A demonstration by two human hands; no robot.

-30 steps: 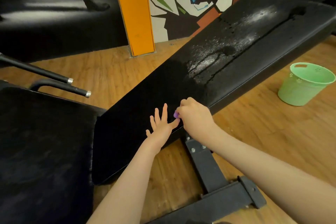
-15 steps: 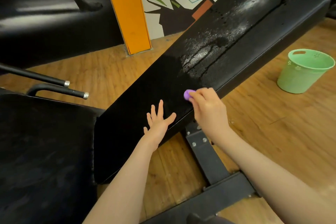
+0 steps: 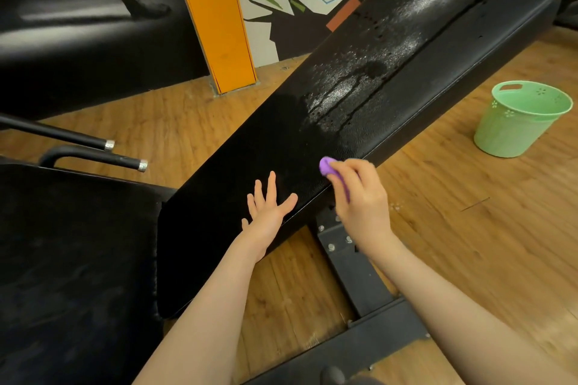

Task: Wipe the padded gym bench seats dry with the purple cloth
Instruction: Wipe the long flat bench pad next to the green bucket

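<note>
A long black padded bench back slopes up to the far right, with water drops and streaks over its upper half and a darker lower half. My left hand lies flat with fingers spread on the pad's near edge. My right hand grips a bunched purple cloth against the pad's right edge, just below the wet streaks. A second black padded seat fills the lower left.
A green plastic bucket stands on the wooden floor at right. The bench's black steel frame runs under my arms. Two black handle bars stick out at left. An orange pillar and painted wall lie behind.
My right hand has carried the purple cloth up the pad's right edge, away from my left thumb toward the wet streaks. My left hand stays flat on the pad.
</note>
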